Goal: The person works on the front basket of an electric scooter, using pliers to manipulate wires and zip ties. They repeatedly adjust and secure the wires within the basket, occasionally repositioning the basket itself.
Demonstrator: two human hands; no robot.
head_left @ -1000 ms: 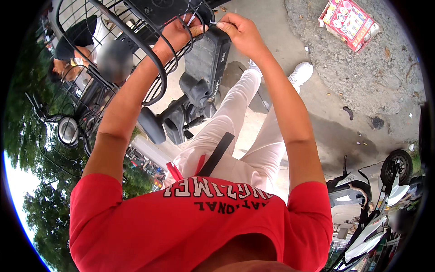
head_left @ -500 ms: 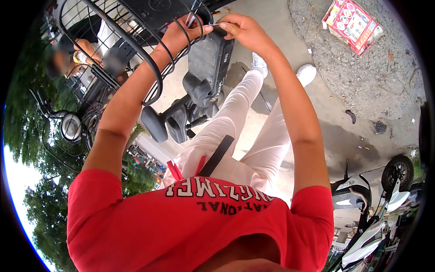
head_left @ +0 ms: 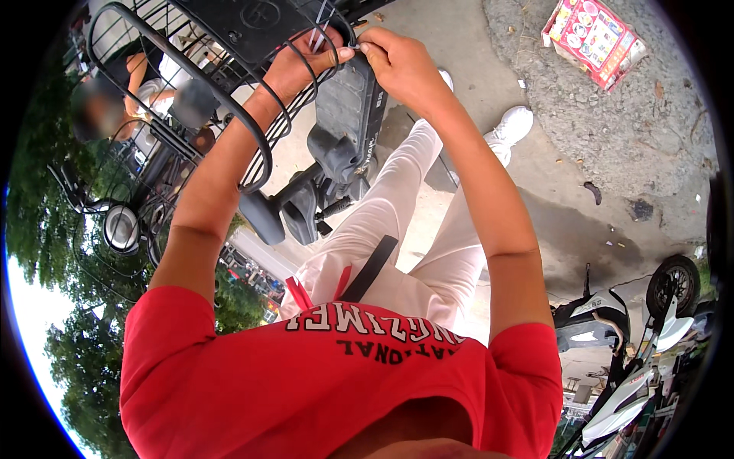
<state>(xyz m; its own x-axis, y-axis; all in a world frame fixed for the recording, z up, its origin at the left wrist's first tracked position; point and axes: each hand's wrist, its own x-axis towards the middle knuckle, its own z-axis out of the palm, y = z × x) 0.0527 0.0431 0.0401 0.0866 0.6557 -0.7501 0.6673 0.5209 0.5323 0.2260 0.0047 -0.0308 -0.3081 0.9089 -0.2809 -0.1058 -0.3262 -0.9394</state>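
Note:
A black wire basket [head_left: 264, 141] fills the upper left. My left hand [head_left: 302, 67] reaches in among its wires, and some wires cross in front of its fingers. Its thumb and fingers are pinched together at the basket's rim. My right hand [head_left: 399, 67] meets it from the other side of the rim, thumb and forefinger closed. Between the fingertips shows the small end of a thin pale strip [head_left: 353, 47], mostly hidden. More thin whitish strips [head_left: 322, 24], perhaps cable ties, stand up beside my left fingers. A black panel [head_left: 252, 23] lies against the basket.
Below the basket is a dark grey footboard [head_left: 344, 107] with a black saddle [head_left: 260, 216]. A red and white carton [head_left: 592, 42] lies on rough concrete at the right. White motorbikes [head_left: 634, 367] stand lower right. Other people [head_left: 138, 84] and a bike with a round headlamp [head_left: 121, 228] are beyond the basket.
Both hands have shifted slightly left, and my right hand has come closer against my left fingertips. My feet and legs show from a slightly different angle. The pinch stays closed.

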